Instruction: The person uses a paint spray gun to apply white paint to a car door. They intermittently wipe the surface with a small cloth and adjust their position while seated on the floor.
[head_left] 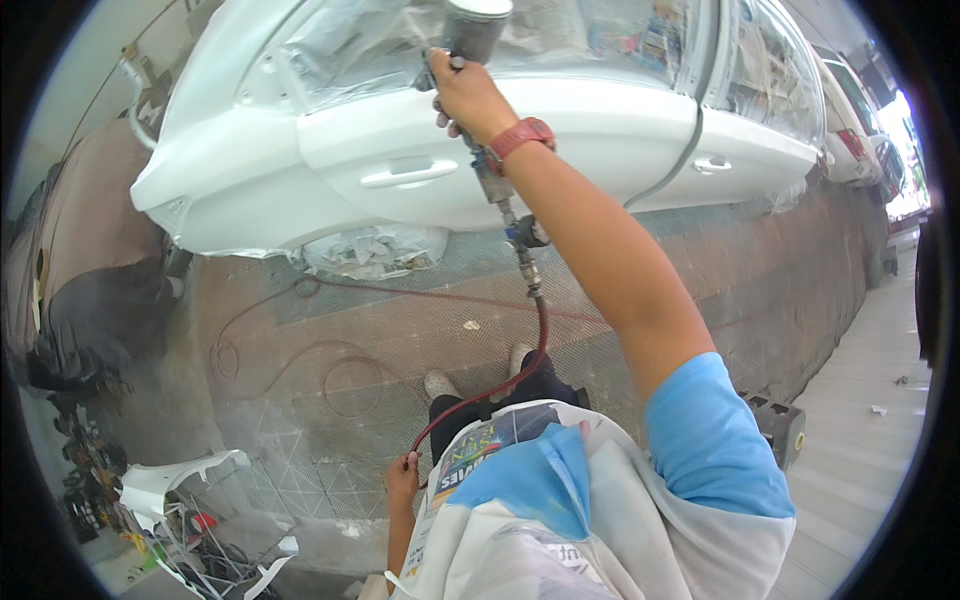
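My right hand [472, 100] is raised at the top middle, wrapped round the handle of a paint spray gun [476, 36] with a dark cup and pale lid. The gun is in front of the masked window of a white car [400, 140]. From the gun's handle hang metal fittings and a small regulator [524, 232], leading to a red air hose [541, 330]. The hose curves down past my legs to my left hand [403, 477], low by my left side, its fingers closed on it. The gun's trigger and nozzle are mostly hidden.
Loops of red hose [350, 386] lie on the floor. Plastic and paper [375, 250] cover the wheel. White parts on a stand [180, 485] are at lower left, a covered bulky shape [95, 210] at far left. A grey box [775, 428] sits right; another vehicle [848, 130] is beyond.
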